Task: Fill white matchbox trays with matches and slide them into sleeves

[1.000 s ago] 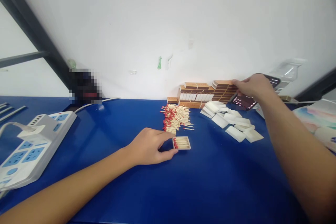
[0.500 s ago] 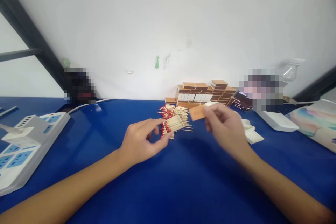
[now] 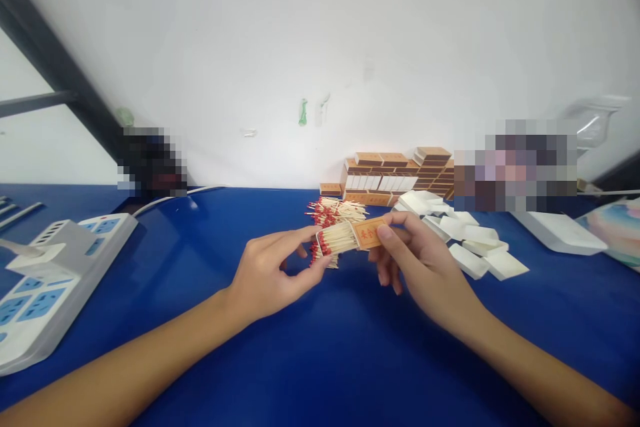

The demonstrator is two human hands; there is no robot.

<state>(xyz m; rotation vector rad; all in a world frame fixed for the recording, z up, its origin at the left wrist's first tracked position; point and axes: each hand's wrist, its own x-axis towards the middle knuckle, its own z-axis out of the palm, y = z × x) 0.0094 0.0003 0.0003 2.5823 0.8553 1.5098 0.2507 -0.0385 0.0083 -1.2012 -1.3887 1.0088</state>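
Note:
Between thumb and fingers, my left hand (image 3: 275, 270) grips a white matchbox tray (image 3: 336, 239) filled with red-tipped matches, their heads toward the left. My right hand (image 3: 425, 257) pinches an orange-brown matchbox sleeve (image 3: 371, 233) with red lettering on its face. The sleeve's left end meets the right end of the tray, and most of the matches still show outside it. Just behind and below the tray lies a heap of loose matches (image 3: 333, 209) on the blue table (image 3: 280, 360).
Stacked matchboxes (image 3: 395, 160) stand against the wall. Several white matchbox trays (image 3: 483, 248) lie in a loose pile right of my right hand. A white power strip (image 3: 55, 293) sits at left, and a white box (image 3: 560, 233) lies at right.
My right hand has brought the sleeve left and down onto the tray's right end; before, they were apart. The view has shifted slightly, showing more of the white trays.

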